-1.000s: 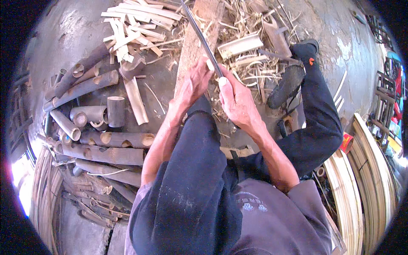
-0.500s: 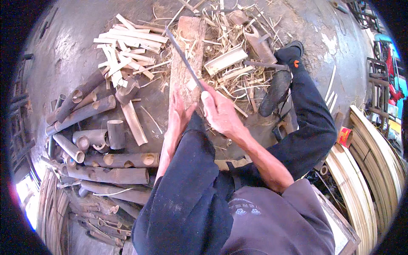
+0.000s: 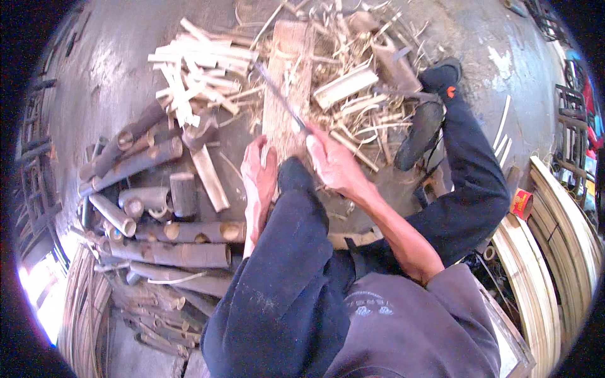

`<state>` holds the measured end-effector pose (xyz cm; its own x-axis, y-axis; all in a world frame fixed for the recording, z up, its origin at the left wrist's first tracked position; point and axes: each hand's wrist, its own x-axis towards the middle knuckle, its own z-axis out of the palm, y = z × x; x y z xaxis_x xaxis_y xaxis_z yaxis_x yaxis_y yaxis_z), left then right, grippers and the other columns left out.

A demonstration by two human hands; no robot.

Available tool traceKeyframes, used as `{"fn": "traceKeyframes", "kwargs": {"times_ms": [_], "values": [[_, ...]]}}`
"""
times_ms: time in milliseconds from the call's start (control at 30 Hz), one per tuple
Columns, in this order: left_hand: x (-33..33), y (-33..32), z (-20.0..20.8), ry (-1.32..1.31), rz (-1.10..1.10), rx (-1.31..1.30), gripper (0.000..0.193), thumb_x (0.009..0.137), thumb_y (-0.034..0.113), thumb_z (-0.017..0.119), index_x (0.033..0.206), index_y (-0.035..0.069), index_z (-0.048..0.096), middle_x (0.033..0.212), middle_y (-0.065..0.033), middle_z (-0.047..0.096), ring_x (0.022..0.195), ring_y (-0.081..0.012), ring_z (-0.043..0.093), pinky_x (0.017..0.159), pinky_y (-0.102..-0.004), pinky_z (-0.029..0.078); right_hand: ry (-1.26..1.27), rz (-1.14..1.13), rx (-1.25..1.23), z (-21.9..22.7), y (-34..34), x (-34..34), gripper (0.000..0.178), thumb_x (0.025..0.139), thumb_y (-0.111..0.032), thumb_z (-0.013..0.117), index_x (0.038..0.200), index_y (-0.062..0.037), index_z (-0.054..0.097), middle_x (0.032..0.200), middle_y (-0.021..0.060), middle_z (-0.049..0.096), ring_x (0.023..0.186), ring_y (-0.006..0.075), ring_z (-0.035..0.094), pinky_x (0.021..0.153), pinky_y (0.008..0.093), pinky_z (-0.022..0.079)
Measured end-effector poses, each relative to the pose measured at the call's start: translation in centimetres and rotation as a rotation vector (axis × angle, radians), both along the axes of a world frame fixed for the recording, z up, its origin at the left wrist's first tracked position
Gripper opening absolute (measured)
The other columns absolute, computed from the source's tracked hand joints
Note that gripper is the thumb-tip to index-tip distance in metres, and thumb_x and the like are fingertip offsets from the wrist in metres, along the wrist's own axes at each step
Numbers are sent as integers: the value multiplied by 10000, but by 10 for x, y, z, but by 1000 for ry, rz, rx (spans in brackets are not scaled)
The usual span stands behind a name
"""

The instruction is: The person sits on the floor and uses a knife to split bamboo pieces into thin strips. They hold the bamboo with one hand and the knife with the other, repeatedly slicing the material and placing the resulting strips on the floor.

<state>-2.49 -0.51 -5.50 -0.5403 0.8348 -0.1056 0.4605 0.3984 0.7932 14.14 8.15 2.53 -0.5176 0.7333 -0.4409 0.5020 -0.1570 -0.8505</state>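
Observation:
My right hand (image 3: pixel 334 162) is closed round the handle of a long, narrow knife (image 3: pixel 281 97). Its blade points up and to the left, over a worn wooden board (image 3: pixel 293 47). At the left edge of that board, close to my knee, my left hand (image 3: pixel 257 173) has its fingers curled in. What those fingers grip, if anything, cannot be made out. Shavings cover part of the board. Pale split bamboo strips (image 3: pixel 201 63) lie heaped to its left, and a half-split bamboo piece (image 3: pixel 345 87) lies to its right.
Dark bamboo tubes (image 3: pixel 135 167) are piled on the left. Long pale strips (image 3: pixel 526 271) lean at the right beside a red container (image 3: pixel 521 203). My shoe (image 3: pixel 419 135) rests next to the shavings. Thin rods (image 3: pixel 85 309) stand in a bundle at the lower left.
My left hand has drawn back slightly and its fingers have curled in. The knife blade has lowered a little toward the board. The whole view has shifted slightly.

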Motion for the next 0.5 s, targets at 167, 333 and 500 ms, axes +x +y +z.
{"fn": "traceKeyframes", "kwargs": {"times_ms": [167, 333, 500], "values": [[-7, -5, 20, 101, 5, 94, 264, 889, 110, 574, 1126, -6, 592, 1071, -180, 643, 1022, -325, 618, 908, -388, 472, 58, 30, -64, 18, -1, -8, 444, 990, -279, 409, 1374, -56, 433, 1012, 293, 617, 961, 414, 633, 839, 433, 483], [-8, 6, 20, 106, 62, 91, 187, 915, 92, 570, 1072, 17, 638, 1037, -144, 665, 960, -263, 643, 880, -357, 486, -31, 42, 42, -32, 0, -3, 475, 993, -321, 394, 1353, -16, 451, 1189, 262, 596, 1108, 401, 583, 936, 434, 457], [-13, -2, 23, -63, 137, 187, 169, 922, 78, 560, 1056, 14, 641, 1009, -131, 668, 956, -233, 643, 861, -334, 490, 16, 44, -20, 0, -1, -7, 506, 999, -355, 397, 1365, -8, 446, 949, 187, 609, 889, 279, 589, 832, 395, 453]]}}
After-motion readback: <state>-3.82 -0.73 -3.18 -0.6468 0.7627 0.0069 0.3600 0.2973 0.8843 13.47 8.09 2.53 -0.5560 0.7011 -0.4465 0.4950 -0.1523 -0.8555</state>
